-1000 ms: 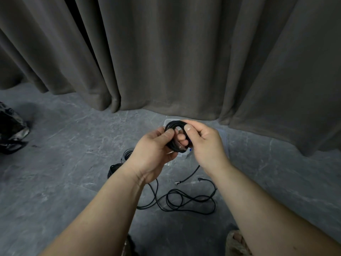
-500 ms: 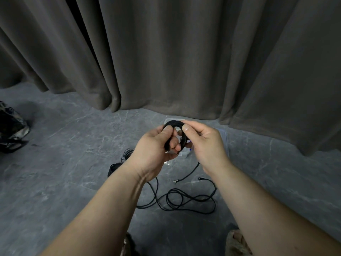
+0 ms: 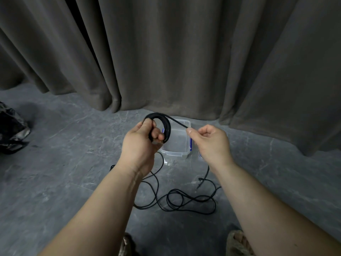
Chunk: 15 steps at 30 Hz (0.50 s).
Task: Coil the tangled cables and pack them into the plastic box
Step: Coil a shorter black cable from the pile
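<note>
1. While the left hand [image 3: 140,143] grips the black coil [image 3: 163,126] with thumb and fingers curled round its loops, the right hand [image 3: 210,140] pinches the free strand [image 3: 178,122] running off the top of that coil. Both are held in the air above the plastic box [image 3: 177,145], which stands open on the floor [image 3: 73,163] close to the curtain [image 3: 184,52].
2. Risk: the loops appear secured only by the left hand's grip. If that grip loosens as the strand is drawn round, the coil is likely to spring open.
3. Risk: the strand is taut between the hands. A hard pull could drag a loop out of the coil or distort its shape.
4. Risk: a tangled cable [image 3: 184,202] lies on the floor between the box and the person's feet. Whether it joins the held strand cannot be told; if it does, a knot could snag the winding.
5. Risk: a loose plug end [image 3: 200,182] lies near the box. It could catch on the box rim during packing.
6. Observation: the box appears to hold no cable yet; packing is outstanding.
</note>
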Tool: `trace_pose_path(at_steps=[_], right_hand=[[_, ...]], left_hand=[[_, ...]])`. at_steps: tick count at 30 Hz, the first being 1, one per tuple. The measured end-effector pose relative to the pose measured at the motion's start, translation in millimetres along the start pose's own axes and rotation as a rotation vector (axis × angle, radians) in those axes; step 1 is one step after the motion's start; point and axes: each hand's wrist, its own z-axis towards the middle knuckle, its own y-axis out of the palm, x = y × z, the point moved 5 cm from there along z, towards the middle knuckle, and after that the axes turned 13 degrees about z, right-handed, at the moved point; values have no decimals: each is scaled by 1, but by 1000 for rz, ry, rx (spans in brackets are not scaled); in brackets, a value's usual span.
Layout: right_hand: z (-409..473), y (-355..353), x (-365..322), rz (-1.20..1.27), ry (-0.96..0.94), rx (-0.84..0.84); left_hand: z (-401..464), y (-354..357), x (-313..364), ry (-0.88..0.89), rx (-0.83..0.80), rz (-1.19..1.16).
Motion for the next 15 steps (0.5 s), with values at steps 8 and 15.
trace_pose_path(at_steps=[8, 15], right_hand=[[6, -2, 14, -125, 38, -45], [-23, 24, -8, -756, -131, -493]], left_hand=[[10, -28, 8, -36, 199, -212], [7, -23, 8, 21, 192, -21]])
